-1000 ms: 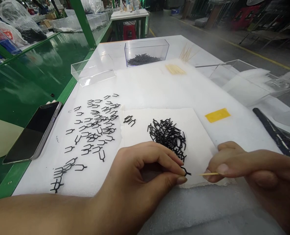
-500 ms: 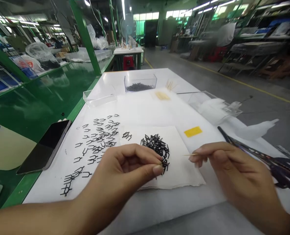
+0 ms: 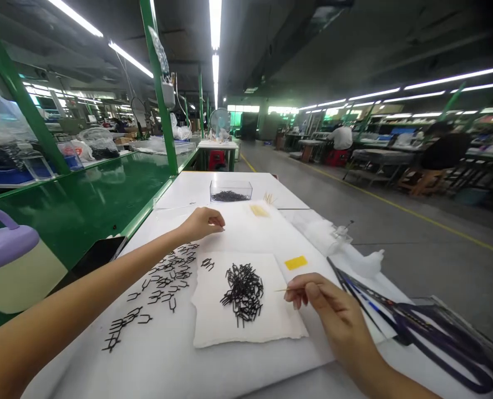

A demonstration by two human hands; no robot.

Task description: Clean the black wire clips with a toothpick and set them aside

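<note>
On white foam sheet (image 3: 246, 233), black clips (image 3: 243, 292) amid factory benches

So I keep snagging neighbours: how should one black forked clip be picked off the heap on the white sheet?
Take a clip at the edge of the heap of black clips, by a leg that sticks out, pinched from above. They lie tangled, so lifting from the middle likely drags others along.

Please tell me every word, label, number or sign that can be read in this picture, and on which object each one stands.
No text can be read here.
The yellow tag on the white foam sheet: no print visible.
The second yellow piece farther back: blurred, nothing legible.
The bag with a red mark on the green bench: too small and blurred.
The phone: screen dark.
</note>
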